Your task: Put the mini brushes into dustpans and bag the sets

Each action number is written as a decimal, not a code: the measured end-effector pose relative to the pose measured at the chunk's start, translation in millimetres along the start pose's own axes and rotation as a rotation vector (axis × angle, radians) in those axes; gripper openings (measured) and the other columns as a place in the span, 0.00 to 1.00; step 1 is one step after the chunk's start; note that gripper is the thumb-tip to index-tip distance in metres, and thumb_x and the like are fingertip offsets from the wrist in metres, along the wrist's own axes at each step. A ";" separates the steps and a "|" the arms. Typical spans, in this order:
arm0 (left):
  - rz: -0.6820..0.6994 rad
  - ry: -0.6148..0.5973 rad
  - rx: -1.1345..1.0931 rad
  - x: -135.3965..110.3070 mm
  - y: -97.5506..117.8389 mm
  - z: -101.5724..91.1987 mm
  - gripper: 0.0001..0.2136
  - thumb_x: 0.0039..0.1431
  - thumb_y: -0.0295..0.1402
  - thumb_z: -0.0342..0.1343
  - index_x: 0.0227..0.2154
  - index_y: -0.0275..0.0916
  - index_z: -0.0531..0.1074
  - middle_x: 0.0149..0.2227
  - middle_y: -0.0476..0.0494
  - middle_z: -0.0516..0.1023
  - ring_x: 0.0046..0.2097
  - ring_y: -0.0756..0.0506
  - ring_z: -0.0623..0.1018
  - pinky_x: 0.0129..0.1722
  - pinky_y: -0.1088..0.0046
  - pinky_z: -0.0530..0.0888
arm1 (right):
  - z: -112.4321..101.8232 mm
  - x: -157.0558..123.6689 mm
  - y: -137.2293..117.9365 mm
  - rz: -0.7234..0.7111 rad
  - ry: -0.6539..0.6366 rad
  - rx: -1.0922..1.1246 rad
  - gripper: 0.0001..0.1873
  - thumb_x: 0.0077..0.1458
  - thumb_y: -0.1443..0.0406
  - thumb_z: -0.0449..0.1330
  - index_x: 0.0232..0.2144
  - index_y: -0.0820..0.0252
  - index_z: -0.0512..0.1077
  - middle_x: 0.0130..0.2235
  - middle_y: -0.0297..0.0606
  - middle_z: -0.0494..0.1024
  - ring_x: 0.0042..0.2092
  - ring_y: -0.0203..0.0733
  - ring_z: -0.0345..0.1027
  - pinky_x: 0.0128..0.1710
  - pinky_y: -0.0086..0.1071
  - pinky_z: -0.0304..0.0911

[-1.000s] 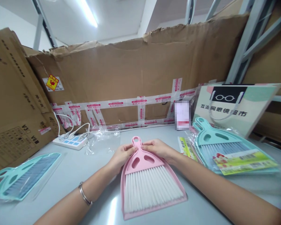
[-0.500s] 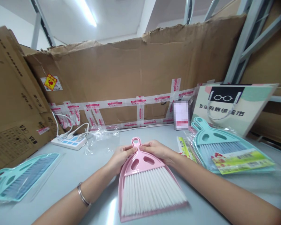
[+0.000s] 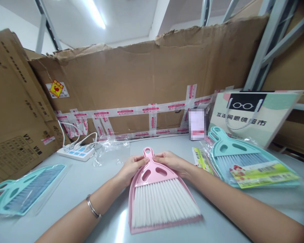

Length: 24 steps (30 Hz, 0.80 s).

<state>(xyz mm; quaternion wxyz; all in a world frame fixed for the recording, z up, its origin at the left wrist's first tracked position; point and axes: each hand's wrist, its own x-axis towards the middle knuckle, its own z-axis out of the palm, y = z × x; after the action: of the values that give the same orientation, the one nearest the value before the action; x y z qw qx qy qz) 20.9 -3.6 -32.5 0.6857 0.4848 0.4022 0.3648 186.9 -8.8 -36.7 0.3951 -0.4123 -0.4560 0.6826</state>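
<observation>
Together, left hand (image 3: 130,169) and right hand (image 3: 172,163) hold a pink dustpan (image 3: 131,204) (brush (image 3: 163,202) atop).

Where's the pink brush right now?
The pink brush is in the lower middle of the head view, nested in the pink dustpan, its handle held between the left hand and right hand.

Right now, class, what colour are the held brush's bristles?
The bristles are white, clearest in the head view.

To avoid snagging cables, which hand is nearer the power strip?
Left. The left hand is right of the power strip, lower in view; the right hand is farther right.
</observation>
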 end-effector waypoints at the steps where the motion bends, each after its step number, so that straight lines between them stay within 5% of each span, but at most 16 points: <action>1: 0.008 -0.001 0.008 0.8 -0.9 -0.6 0.18 0.38 0.37 0.67 0.32 0.31 0.77 0.27 0.40 0.79 0.28 0.48 0.75 0.32 0.73 0.69 | 0.2 -0.3 -0.3 0.003 -0.012 0.022 0.20 0.31 0.58 0.71 0.26 0.68 0.75 0.21 0.36 0.75 0.25 0.33 0.67 0.27 0.27 0.59; 14: 0.029 -0.043 -0.005 3.9 -4.2 -3.4 0.17 0.39 0.37 0.66 0.32 0.31 0.76 0.27 0.40 0.79 0.27 0.48 0.76 0.31 0.74 0.69 | -1.0 -1.1 -1.2 -0.011 0.001 0.038 0.12 0.39 0.64 0.68 0.27 0.68 0.75 0.22 0.38 0.76 0.25 0.34 0.68 0.29 0.28 0.63; 24: -0.129 -0.034 -0.060 12.9 1.8 2.0 0.06 0.43 0.25 0.62 0.27 0.29 0.74 0.22 0.40 0.76 0.24 0.48 0.75 0.29 0.73 0.71 | -7.4 9.1 8.2 -0.033 0.068 -0.035 0.12 0.36 0.63 0.69 0.23 0.68 0.75 0.22 0.37 0.76 0.23 0.33 0.66 0.26 0.27 0.60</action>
<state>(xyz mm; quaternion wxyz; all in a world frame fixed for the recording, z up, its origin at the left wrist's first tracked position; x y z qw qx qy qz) 27.8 7.6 -32.9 0.7289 0.4430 0.4098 0.3233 189.2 -0.4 -48.1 0.4142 -0.4345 -0.4608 0.6537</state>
